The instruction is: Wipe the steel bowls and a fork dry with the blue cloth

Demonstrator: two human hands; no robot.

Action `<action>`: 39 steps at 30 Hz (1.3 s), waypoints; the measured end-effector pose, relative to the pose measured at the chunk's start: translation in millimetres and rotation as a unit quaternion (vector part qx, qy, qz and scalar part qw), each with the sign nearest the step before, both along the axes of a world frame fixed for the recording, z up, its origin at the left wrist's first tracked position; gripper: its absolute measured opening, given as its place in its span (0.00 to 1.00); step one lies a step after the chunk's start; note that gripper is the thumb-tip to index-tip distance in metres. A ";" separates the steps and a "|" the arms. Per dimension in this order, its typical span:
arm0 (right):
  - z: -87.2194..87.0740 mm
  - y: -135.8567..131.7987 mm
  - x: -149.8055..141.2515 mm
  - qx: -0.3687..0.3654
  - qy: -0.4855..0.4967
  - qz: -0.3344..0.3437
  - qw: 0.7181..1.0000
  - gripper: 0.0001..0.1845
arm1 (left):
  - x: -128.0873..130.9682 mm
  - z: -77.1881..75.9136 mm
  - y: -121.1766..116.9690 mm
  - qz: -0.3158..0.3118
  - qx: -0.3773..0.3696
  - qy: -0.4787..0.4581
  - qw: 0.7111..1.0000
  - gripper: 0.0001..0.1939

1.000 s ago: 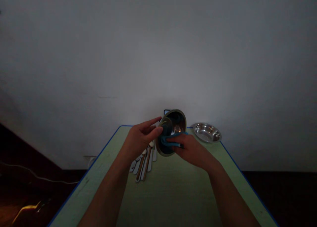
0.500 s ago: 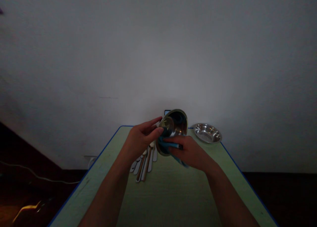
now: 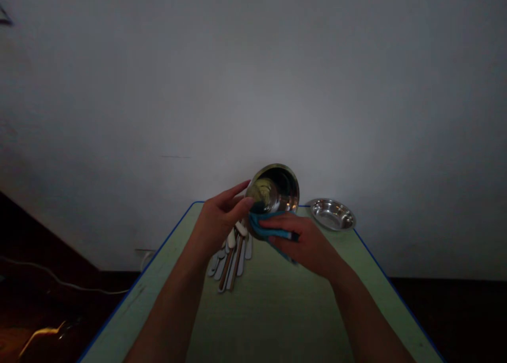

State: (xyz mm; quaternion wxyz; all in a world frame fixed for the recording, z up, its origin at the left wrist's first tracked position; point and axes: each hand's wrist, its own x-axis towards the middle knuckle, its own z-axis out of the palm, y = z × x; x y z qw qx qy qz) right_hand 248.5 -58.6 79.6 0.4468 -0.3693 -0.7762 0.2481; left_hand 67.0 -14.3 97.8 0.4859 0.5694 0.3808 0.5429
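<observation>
On the left, the person's left hand (image 3: 219, 220) is curved narrow and holds the rim of a steel bowl (image 3: 273, 194). The bowl is above the table, tilted, and does not touch the table. Under this hand lies a group of cutlery (image 3: 232, 262) with pale handles, on the green table (image 3: 273, 315) with a blue edge. The right hand (image 3: 304, 244) is closed around a blue cloth (image 3: 269, 226) and presses it on the lower part of the bowl. Further right, a shallow steel dish (image 3: 332, 214) sits at the far edge of the table, apart from the hands.
</observation>
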 end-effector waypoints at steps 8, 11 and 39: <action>-3.8 3.3 2.5 0.121 -0.010 -0.127 0.984 0.16 | -1.2 -4.9 7.4 0.039 -0.025 -0.059 0.997 0.30; -6.5 6.2 8.4 0.134 0.022 -0.219 0.966 0.14 | -3.4 -7.8 10.1 0.033 -0.032 -0.064 0.997 0.27; -21.7 25.4 44.5 -0.176 0.282 -0.245 0.911 0.21 | -11.3 -17.0 10.9 -0.077 -0.082 0.011 0.994 0.16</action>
